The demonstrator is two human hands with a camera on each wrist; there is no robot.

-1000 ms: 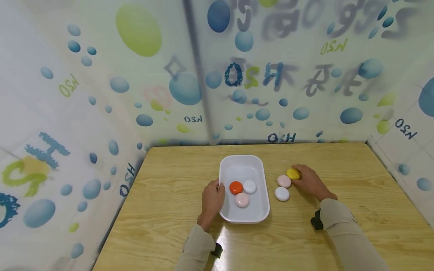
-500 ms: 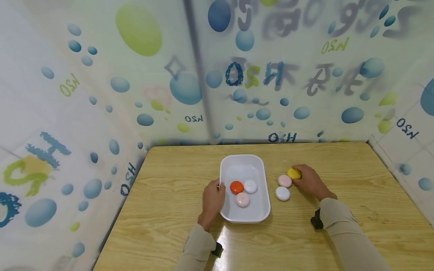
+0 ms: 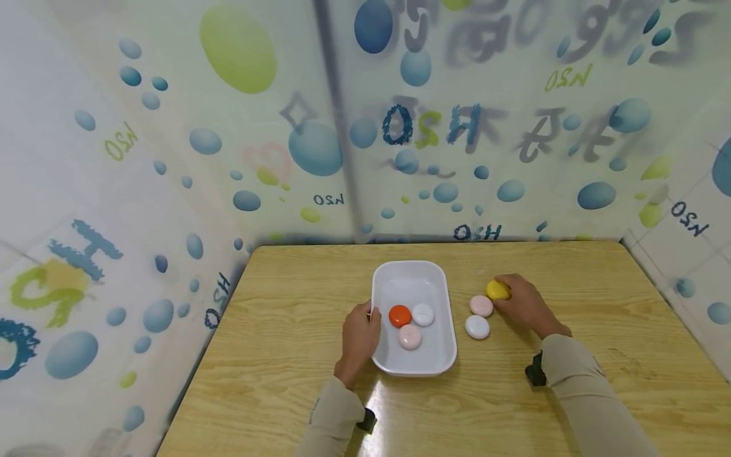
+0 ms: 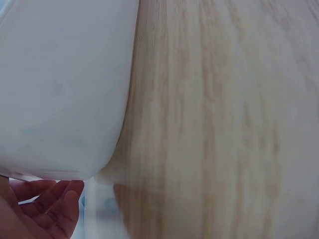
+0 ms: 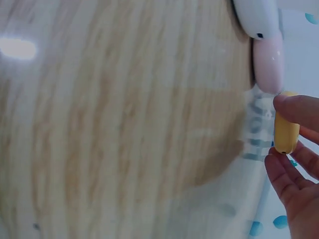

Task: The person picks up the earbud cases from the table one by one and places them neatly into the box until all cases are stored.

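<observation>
My left hand (image 3: 360,336) grips the left rim of a white rectangular tray (image 3: 408,279), thumb over the edge; in the left wrist view, fingers show beside the tray's wall (image 4: 65,94). Inside the tray lie an orange-red disc (image 3: 400,316), a white disc (image 3: 423,315) and a pale pink disc (image 3: 410,337). A yellow, rounded, glossy disc (image 3: 498,290) is pinched between the thumb and fingers of my right hand (image 3: 525,306). In the right wrist view, this yellow disc (image 5: 286,132) stands edge-on with a small dark spot on its rim.
On the wooden table (image 3: 285,298), right of the tray, lie another pink disc (image 3: 481,306) and a white disc (image 3: 477,327), close together. A patterned cloth (image 3: 274,127) rises behind the table's back edge and along both sides.
My right hand and the yellow disc have shifted slightly away from the pink disc, toward the table's back. The left hand keeps its hold on the tray.
</observation>
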